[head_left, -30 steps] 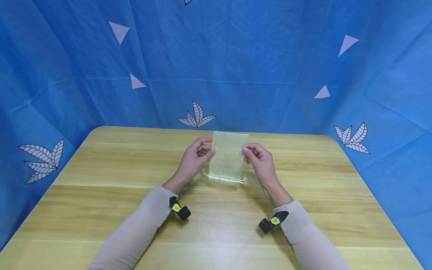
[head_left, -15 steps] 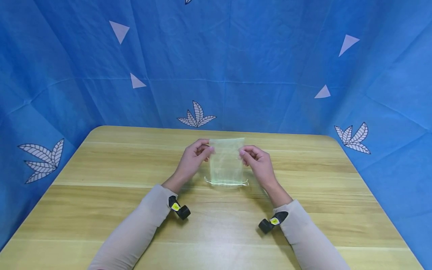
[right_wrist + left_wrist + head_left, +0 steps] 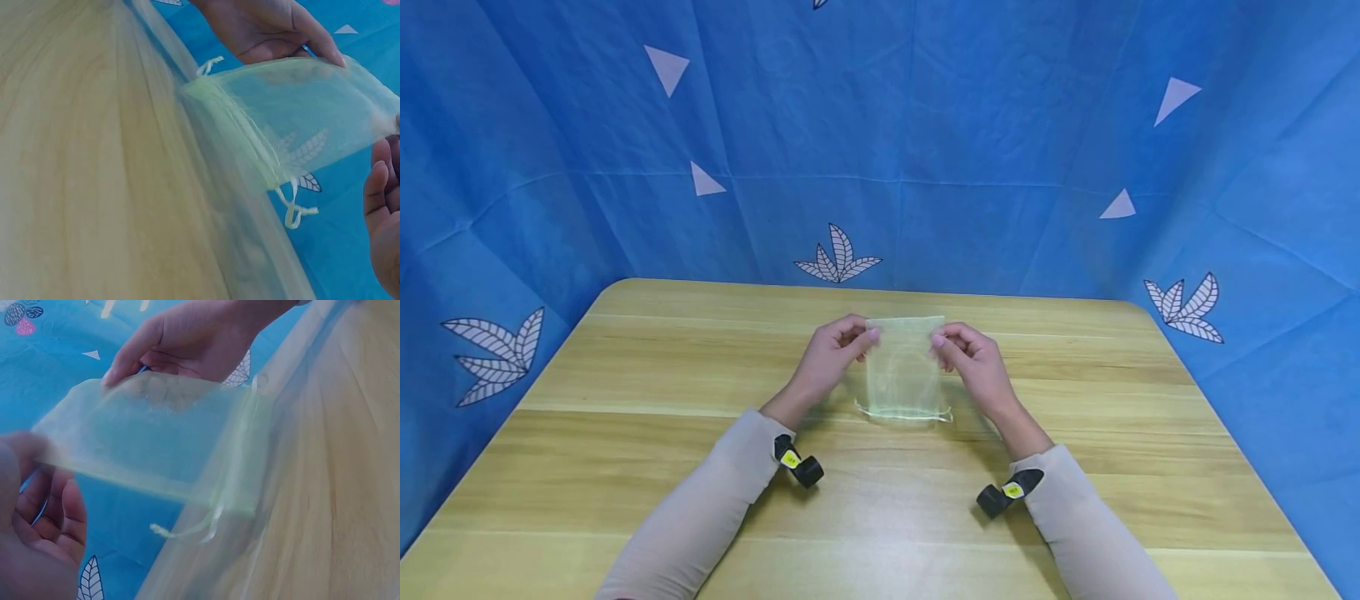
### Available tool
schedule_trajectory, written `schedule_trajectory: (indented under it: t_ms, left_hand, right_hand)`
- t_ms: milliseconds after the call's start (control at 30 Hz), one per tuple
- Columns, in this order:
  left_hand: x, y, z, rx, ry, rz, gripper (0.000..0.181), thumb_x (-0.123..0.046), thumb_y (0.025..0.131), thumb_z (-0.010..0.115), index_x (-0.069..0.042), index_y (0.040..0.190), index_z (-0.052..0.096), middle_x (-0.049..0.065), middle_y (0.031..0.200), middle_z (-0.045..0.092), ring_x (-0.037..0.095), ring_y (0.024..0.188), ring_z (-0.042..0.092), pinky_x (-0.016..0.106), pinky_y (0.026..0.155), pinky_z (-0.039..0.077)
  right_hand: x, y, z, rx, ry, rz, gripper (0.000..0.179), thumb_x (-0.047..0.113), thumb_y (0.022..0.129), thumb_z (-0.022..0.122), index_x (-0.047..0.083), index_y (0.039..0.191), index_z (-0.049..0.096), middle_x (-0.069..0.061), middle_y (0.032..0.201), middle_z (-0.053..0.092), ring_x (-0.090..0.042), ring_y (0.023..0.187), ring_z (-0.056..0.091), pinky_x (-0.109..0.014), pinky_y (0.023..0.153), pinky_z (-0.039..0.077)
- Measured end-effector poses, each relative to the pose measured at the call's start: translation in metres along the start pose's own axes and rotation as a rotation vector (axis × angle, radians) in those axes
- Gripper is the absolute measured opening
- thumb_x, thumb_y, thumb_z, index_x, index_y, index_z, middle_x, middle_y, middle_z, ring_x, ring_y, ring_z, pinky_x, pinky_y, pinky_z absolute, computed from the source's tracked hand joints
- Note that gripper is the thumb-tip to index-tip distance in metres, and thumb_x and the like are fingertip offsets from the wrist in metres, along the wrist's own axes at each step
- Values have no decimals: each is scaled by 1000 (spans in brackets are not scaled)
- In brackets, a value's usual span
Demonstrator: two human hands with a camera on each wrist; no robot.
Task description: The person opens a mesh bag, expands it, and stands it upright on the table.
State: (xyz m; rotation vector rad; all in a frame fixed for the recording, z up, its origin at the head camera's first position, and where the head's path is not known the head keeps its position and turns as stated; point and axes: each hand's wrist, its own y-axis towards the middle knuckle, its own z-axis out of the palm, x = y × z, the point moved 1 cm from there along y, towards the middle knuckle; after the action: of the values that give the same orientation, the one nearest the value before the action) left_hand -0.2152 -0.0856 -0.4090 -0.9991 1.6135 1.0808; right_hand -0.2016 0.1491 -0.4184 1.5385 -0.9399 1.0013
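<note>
Organza drawstring bag (image 3: 904,371), sheer and pale green, is held between two bare hands over the middle of the far half of the wood-grain table (image 3: 880,508). Its plain edge is at the far end and its gathered drawstring end faces near. The left hand (image 3: 823,360) pinches the left side of the bag close to the far corner, the thumb along the near face and the other fingers curled behind. The right hand (image 3: 979,363) pinches the right side at about the same height, its fingers bent inward in the same way. Between them the mesh is spread almost flat, and the table shows through it. A thin ribbon drawstring (image 3: 291,215) runs across the near end, with a loose tail sticking out at each side. Whether that end touches the table cannot be told.

Both forearms come in from the near edge in light grey sleeves, the left sleeve (image 3: 692,508) and the right sleeve (image 3: 1097,525). Black wrist cameras (image 3: 808,472) with yellow labels sit at the cuffs. Beyond the table hangs a blue cloth backdrop (image 3: 985,125), printed with white triangles and leaf sprigs (image 3: 841,260).
</note>
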Motion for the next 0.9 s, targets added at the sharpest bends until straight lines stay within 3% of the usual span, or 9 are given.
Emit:
schedule_trajectory:
  t_ms: [133, 333, 600, 800, 900]
  left_hand:
    - [8, 2, 0, 24, 3, 5, 22, -25, 98, 62, -5, 104, 68, 12, 89, 60, 38, 83, 55, 54, 78, 47]
    - [5, 0, 2, 48, 20, -5, 27, -35, 95, 65, -9, 97, 71, 6, 81, 58, 21, 74, 50, 39, 68, 44]
    - [5, 0, 3, 72, 10, -26, 30, -37, 93, 67, -11, 107, 74, 4, 91, 66, 20, 82, 56, 36, 74, 47]
    - [5, 1, 4, 59, 17, -6, 26, -34, 94, 67, -10, 103, 74, 5, 87, 63, 20, 78, 54, 32, 69, 46]
    - [5, 0, 4, 48, 27, 7, 26, -35, 94, 66, -10, 100, 74, 5, 85, 62, 19, 77, 53, 32, 68, 45]
  right_hand:
    - [1, 0, -1, 31, 5, -10, 19, 12, 99, 60, -7, 100, 65, -10, 76, 65, -17, 64, 51, -25, 61, 46]
    - [5, 0, 0, 59, -15, 13, 18, 10, 99, 59, -7, 99, 65, -7, 75, 66, -16, 64, 52, -25, 61, 46]
    - [9, -2, 3, 82, -68, 29, 18, 13, 100, 58, -3, 100, 66, -11, 79, 66, -18, 68, 53, -27, 63, 46]
    - [12, -2, 5, 72, -97, 21, 14, 7, 99, 57, -4, 101, 66, -19, 83, 65, -23, 68, 53, -27, 61, 46]
    - [24, -5, 8, 64, -118, 3, 13, 4, 99, 56, -6, 102, 64, -23, 85, 64, -26, 69, 53, -27, 60, 46]
